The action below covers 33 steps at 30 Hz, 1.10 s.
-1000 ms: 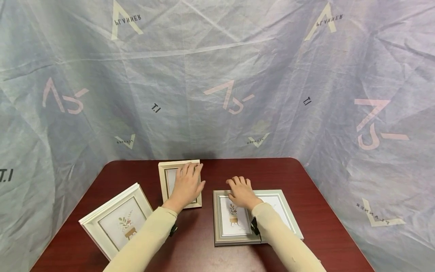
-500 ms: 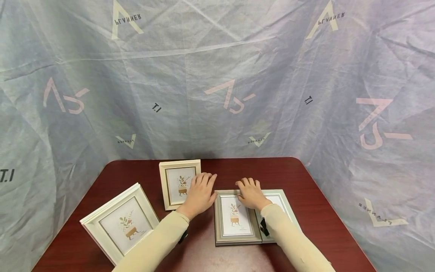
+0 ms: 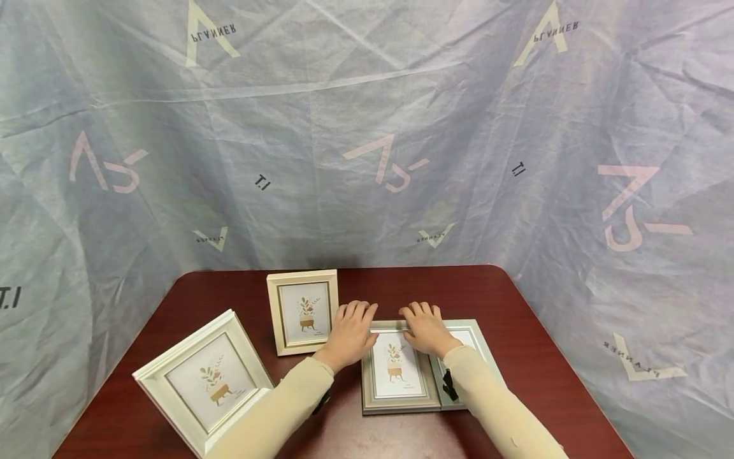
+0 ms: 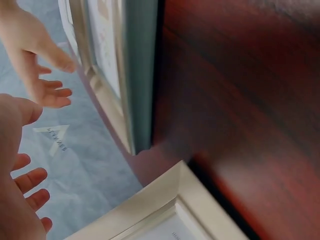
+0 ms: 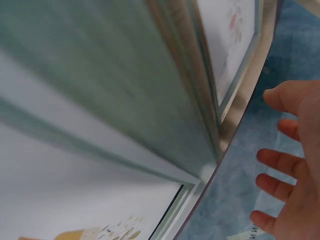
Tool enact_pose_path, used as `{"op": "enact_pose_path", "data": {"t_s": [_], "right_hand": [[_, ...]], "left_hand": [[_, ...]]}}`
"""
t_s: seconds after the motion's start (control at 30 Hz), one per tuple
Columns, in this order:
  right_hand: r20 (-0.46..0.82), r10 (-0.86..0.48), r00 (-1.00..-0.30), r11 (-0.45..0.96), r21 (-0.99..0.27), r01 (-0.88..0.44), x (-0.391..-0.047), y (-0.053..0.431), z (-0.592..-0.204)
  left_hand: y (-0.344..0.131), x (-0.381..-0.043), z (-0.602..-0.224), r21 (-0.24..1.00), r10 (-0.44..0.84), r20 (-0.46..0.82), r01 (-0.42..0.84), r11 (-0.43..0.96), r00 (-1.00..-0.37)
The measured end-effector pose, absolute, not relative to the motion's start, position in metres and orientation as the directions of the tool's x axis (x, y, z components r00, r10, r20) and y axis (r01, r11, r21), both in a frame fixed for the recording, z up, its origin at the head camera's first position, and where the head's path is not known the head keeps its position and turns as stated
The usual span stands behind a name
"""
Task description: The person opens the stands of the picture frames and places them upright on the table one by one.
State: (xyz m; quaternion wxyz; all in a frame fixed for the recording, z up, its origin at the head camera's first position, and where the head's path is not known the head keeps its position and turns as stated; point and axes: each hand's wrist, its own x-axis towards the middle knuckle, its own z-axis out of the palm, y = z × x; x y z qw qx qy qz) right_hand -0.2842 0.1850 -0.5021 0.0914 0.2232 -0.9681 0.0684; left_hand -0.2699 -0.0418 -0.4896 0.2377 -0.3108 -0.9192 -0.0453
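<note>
My left hand [image 3: 350, 335] hovers over the far left corner of a taupe picture frame [image 3: 395, 373] that lies face up. My right hand [image 3: 425, 330] is above that frame's far right corner, where it meets a pale green picture frame [image 3: 480, 347] lying alongside. Both frames show a potted-plant print. In the left wrist view the left hand [image 4: 20, 175] has loose, slightly bent fingers and nothing in them. The right hand [image 5: 292, 165] in the right wrist view also has loosely spread fingers and holds nothing. My right forearm hides part of the green frame.
A cream picture frame [image 3: 304, 312] stands upright at the back, left of centre. Another cream frame [image 3: 209, 379] stands turned at the front left, partly behind my left sleeve. The dark red table [image 3: 338, 433] ends at a grey fabric backdrop [image 3: 367, 191].
My left hand has moved right, away from the standing cream frame, to the flat taupe frame. My right hand has shifted slightly right. The frames stay in place.
</note>
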Motion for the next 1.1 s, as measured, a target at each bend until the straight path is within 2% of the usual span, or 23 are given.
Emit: {"op": "enact_pose_path", "data": {"t_s": [0.3, 0.9, 1.1], "right_hand": [[0.257, -0.455, -0.853, 0.877, -0.038, -0.479, -0.290, 0.192, -0.505], [0.255, -0.426, -0.868, 0.888, -0.066, -0.455, -0.296, 0.213, -0.507], [0.244, -0.421, -0.873, 0.892, -0.063, -0.448, -0.294, 0.216, -0.508]], "left_hand": [[-0.029, -0.286, -0.508, -0.001, 0.529, 0.406, 0.578, 0.816, -0.745], [-0.017, -0.306, -0.527, -0.026, 0.493, 0.273, 0.506, 0.862, -0.826], [-0.016, -0.308, -0.543, -0.049, 0.493, 0.282, 0.501, 0.864, -0.823]]}}
